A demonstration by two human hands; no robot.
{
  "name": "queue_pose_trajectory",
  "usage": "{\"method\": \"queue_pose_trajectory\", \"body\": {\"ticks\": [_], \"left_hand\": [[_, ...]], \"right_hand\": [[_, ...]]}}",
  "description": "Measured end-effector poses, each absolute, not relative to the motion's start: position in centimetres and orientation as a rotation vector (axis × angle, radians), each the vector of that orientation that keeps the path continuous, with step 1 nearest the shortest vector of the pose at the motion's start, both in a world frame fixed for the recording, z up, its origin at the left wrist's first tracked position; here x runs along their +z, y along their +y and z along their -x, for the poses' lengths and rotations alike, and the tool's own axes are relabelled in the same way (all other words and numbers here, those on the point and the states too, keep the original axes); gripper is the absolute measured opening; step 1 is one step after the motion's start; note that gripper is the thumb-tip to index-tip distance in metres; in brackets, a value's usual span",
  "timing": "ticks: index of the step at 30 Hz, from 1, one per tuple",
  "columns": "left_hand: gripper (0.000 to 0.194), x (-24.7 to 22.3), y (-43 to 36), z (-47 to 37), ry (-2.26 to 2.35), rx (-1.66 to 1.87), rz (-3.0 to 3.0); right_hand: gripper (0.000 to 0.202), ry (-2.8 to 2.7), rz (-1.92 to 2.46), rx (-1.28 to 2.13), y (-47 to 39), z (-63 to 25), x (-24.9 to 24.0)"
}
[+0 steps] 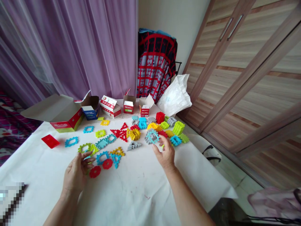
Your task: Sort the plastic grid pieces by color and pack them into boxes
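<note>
My right hand [165, 153] pinches a light teal toothed ring [154, 137] between thumb and fingers, over grey pieces at the pile's near side. On the left, my left hand [78, 168] hovers with fingers apart beside green pieces [84, 147] and a red toothed disc [95, 172]; nothing shows in its grasp. A second red disc [107, 164], a blue square frame [102, 158] and a blue triangle [116, 159] lie between the hands. Red triangles [123, 135] and a rounded yellow stack [134, 134] are farther back. A grey piece [134, 145] sits near the middle.
Open cardboard boxes [111, 107] line the table's back edge, with a large one [68, 117] at left. A white bag [175, 95] stands at back right. A red tray [50, 141] lies far left. Stacked green pieces [178, 127] are near the right edge.
</note>
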State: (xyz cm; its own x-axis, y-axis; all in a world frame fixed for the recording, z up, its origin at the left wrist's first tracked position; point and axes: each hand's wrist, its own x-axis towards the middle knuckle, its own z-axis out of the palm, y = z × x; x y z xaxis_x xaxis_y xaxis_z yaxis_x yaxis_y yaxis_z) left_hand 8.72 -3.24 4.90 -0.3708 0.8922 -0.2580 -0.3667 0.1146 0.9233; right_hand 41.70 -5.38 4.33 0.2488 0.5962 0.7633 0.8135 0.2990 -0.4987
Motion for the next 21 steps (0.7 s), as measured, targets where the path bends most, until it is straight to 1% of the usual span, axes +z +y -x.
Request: {"method": "queue_pose_trajectory", "body": {"ticks": [4,7,13,21], "left_hand": [[0.032,4.7,-3.3,-8.6,1.345,1.624,-0.613],[0.033,4.8,-3.3,-8.1,1.393,1.709,-0.608],[0.032,4.9,-2.8,-6.9,1.448,1.719,-0.551],[0.031,4.4,-2.5,-6.8,1.456,1.699,-0.523]], "right_hand": [[0.042,-1.403,1.465,-0.324,-5.1,-44.4,3.9],[0.043,-1.393,1.478,-0.374,-3.9,-45.9,4.7],[0.04,-1.324,1.524,-0.509,-1.6,-48.8,6.5],[0.036,-1.365,1.493,-0.52,-3.2,-47.0,4.3]]}}
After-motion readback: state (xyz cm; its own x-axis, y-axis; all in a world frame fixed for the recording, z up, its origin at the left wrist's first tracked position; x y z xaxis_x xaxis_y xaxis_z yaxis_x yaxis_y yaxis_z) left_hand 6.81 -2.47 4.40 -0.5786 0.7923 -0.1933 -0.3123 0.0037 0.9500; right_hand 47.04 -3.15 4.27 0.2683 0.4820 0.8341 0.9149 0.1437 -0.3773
